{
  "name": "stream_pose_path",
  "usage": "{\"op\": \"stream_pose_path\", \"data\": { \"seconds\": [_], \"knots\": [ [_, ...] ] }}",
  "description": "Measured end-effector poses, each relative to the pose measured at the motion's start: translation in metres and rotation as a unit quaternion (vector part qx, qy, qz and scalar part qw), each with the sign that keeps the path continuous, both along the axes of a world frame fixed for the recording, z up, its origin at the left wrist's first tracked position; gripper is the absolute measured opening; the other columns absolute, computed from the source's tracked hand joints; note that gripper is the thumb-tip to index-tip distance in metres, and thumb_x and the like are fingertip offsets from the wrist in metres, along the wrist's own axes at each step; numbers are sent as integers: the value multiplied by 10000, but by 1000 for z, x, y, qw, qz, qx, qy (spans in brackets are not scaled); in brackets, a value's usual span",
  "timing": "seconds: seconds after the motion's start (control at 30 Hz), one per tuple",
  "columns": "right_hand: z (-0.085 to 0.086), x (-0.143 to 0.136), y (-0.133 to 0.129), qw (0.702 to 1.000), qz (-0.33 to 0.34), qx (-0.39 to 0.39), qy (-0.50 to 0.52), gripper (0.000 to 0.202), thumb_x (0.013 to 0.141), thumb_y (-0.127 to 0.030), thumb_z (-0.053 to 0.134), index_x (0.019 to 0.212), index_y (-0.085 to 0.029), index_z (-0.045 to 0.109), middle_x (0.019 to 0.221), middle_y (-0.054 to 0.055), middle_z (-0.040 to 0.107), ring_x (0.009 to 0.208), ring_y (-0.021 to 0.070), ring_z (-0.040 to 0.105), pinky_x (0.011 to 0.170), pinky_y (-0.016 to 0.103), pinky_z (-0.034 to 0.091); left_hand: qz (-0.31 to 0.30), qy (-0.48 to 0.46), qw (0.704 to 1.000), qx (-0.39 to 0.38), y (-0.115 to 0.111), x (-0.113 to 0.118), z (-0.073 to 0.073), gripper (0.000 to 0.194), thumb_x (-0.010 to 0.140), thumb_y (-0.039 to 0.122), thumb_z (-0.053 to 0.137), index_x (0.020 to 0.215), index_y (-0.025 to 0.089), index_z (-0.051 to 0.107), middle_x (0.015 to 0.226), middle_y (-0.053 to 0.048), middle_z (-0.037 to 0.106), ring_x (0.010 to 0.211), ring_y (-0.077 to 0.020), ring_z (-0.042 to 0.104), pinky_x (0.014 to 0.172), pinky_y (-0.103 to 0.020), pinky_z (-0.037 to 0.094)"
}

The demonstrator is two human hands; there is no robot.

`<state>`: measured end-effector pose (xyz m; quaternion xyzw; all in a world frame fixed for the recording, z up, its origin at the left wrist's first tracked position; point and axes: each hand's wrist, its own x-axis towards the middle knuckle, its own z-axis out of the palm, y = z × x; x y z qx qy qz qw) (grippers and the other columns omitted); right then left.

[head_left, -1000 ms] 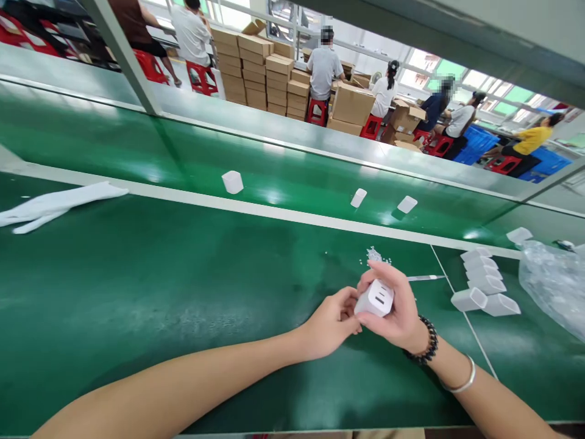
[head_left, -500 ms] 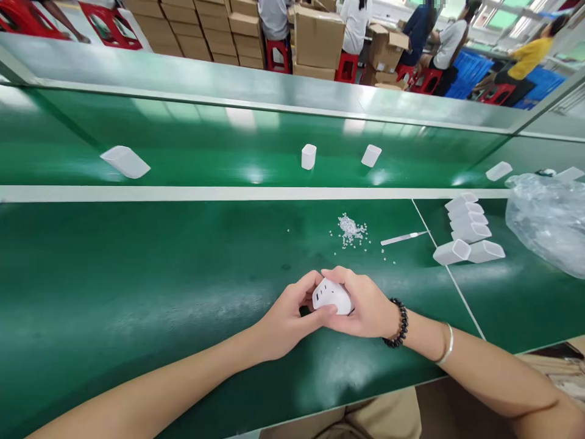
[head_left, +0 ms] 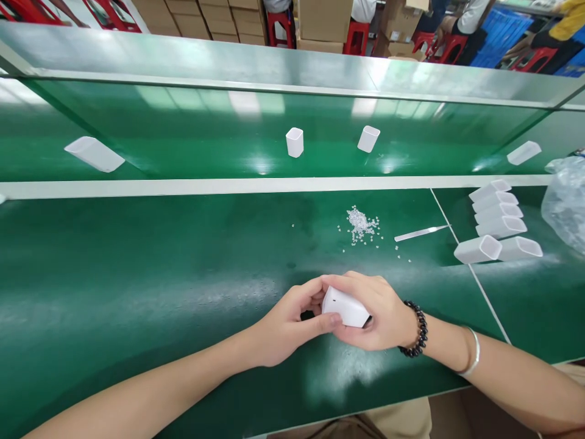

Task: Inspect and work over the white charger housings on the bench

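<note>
A white plastic charger housing (head_left: 346,308) with a small dark slot is held between both hands above the green bench. My left hand (head_left: 297,320) grips its left end, thumb along the near side. Wrapped over the right end and far side is my right hand (head_left: 370,308), with a black bead bracelet at the wrist. Beyond the hands lies a pile of tiny clear pieces (head_left: 361,223), some scattered around it. To their right are tweezers (head_left: 419,233), pointing right. Several white open-ended sleeves (head_left: 478,249) lie grouped farther right.
A white strip (head_left: 219,187) crosses the green bench (head_left: 137,244). Past it, more white sleeves (head_left: 295,142) stand or lie apart. A clear plastic bag (head_left: 569,201) is at the right edge. Cardboard boxes (head_left: 324,24), red stools and seated people are in the background.
The charger housing has turned in my hands: its face with several slots has rotated away, and a smoother side with one slot shows. The camera view has tilted downward.
</note>
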<state>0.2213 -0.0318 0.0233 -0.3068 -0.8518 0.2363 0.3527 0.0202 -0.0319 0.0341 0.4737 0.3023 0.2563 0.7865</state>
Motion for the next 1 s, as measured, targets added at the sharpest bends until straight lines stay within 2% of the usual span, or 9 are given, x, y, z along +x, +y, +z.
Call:
{"op": "stream_pose_path", "data": {
  "seconds": [0.13, 0.23, 0.3, 0.4, 0.53, 0.77, 1.0],
  "knots": [
    [2, 0, 2, 997, 5, -6, 78, 617, 791, -274, 696, 1352, -195, 454, 874, 30, 710, 672, 143, 667, 567, 251, 530, -38, -83, 991, -101, 4, -2, -7, 331, 866, 390, 724, 1058, 128, 665, 882, -59, 662, 739, -133, 609, 703, -254, 501],
    [2, 0, 4, 994, 9, -4, 106, 512, 755, -284, 748, 1202, -202, 512, 803, 11, 687, 592, 120, 632, 516, 231, 492, -78, -104, 982, -140, 5, -3, -10, 413, 885, 481, 674, 986, 81, 688, 824, -98, 672, 749, -178, 658, 760, -301, 517],
    [2, -1, 4, 995, 1, 13, 101, 446, 767, -332, 756, 1131, -202, 535, 765, 10, 676, 554, 112, 595, 497, 235, 471, -76, -101, 980, -156, 5, -4, -10, 408, 905, 484, 644, 978, 85, 686, 837, -95, 663, 778, -183, 668, 799, -307, 511],
    [2, -2, 5, 995, -11, 42, 94, 418, 806, -385, 724, 1127, -199, 531, 719, 7, 657, 522, 111, 539, 473, 244, 439, -64, -88, 981, -163, 4, -4, -8, 385, 906, 484, 644, 976, 107, 669, 843, -71, 640, 786, -177, 668, 831, -309, 502],
    [2, -2, 6, 995, -5, 50, 92, 402, 838, -373, 687, 1156, -196, 516, 717, 2, 646, 521, 107, 537, 472, 242, 431, -62, -81, 981, -164, 4, -3, -7, 389, 886, 497, 664, 973, 117, 655, 844, -65, 632, 796, -188, 669, 850, -333, 502],
    [4, -1, 6, 996, -13, 11, 85, 398, 798, -342, 734, 1114, -203, 538, 684, -21, 574, 515, 100, 506, 482, 237, 428, -57, -86, 980, -169, 5, -3, -8, 386, 911, 479, 640, 1058, 122, 641, 872, -67, 632, 803, -179, 671, 848, -325, 503],
    [7, -1, 6, 996, -19, -28, 88, 403, 779, -317, 765, 1098, -219, 539, 774, 8, 653, 594, 121, 593, 535, 243, 489, -46, -117, 978, -168, 5, -2, -12, 368, 945, 438, 604, 1082, 100, 652, 832, -49, 611, 790, -162, 663, 825, -315, 521]
  ]
}}
